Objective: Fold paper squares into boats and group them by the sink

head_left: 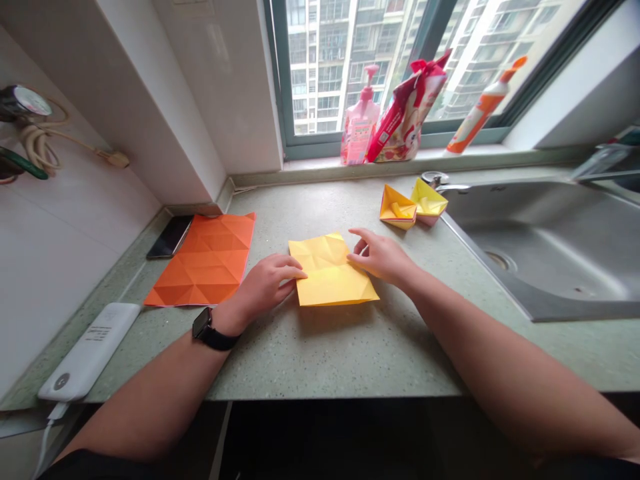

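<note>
A yellow sheet of origami paper (pixel 334 273) with crease lines lies between my hands, its near edge slightly raised above the counter. My left hand (pixel 267 285), with a black watch on the wrist, pinches the sheet's left edge between thumb and fingers. At the right edge, my right hand (pixel 377 255) grips the paper low down while its index finger stretches out above. To the left lies an orange creased sheet (pixel 207 257), flat and untouched. Beyond my right hand stand two small folded paper shapes, one orange-yellow (pixel 397 208) and one pale yellow (pixel 429 201).
A phone (pixel 170 237) lies by the orange sheet, and a white power bank (pixel 90 351) with a cable is nearer me. The steel sink (pixel 545 233) takes up the right. A pink pump bottle (pixel 360 127), red bag (pixel 407 117) and orange-white bottle (pixel 483 110) stand on the windowsill.
</note>
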Demonstrator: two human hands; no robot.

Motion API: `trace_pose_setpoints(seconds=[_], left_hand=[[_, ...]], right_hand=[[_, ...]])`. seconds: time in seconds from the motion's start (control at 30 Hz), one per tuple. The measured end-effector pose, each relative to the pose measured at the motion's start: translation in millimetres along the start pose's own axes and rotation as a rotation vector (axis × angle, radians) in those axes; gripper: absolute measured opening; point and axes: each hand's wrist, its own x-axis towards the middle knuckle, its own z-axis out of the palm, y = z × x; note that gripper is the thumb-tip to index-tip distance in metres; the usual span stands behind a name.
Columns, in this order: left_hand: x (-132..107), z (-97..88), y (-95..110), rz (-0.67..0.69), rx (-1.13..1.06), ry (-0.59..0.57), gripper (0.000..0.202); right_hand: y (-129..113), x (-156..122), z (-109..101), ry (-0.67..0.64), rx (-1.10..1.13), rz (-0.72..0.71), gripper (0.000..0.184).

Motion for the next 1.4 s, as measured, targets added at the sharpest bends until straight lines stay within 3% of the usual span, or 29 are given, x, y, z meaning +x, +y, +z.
trace_pose_setpoints(seconds=[0.1, 0.2, 0.3, 0.4, 0.6, 0.83, 1.03, 1.13, 1.3, 1.4], left_hand=[[0.3, 2.2, 0.2, -0.003, -0.030, -0.049, 0.019], [1.2, 3.6, 2.1, -0.013, -0.037, -0.075, 0.020], [1.4, 4.1, 2.8, -0.027, -0.040, -0.094, 0.021], [0.5, 3.6, 2.4, -0.042, -0.037, -0.092, 0.019], [0.2, 1.0, 4.7, -0.057, -0.030, -0.101, 0.018], [2.3, -5.2, 9.0, -0.212, 0.046, -0.099, 0.024], [5.6, -9.1, 9.3, -0.400, 0.023, -0.054, 0.026], [6.9, -8.7, 9.9, -0.451, -0.001, -0.035, 0.026], [8.1, -8.6, 14.5, -0.498, -0.114, -0.046, 0.026], [10.0, -7.6, 17.9, -0.563, -0.155, -0.067, 0.019]], right_hand=[[-8.7, -6.3, 2.0, 0.075, -0.090, -0.203, 0.041], [-20.4, -13.7, 8.0, -0.111, -0.020, -0.403, 0.023], [-26.6, -18.1, 12.7, -0.332, 0.030, -0.480, 0.031], [-22.8, -15.5, 7.8, -0.388, 0.033, -0.456, 0.042], [-2.9, -1.8, -16.6, -0.328, -0.088, -0.303, 0.057], [0.5, -0.6, -20.6, -0.243, -0.161, -0.347, 0.037], [-2.8, -6.2, -27.2, -0.408, -0.163, -0.407, 0.064], [-7.8, -8.0, -23.7, -0.392, -0.186, -0.377, 0.058], [-16.0, -5.9, -11.9, -0.328, -0.134, -0.225, 0.031], [-19.7, -5.2, -9.0, -0.323, -0.071, -0.126, 0.030]])
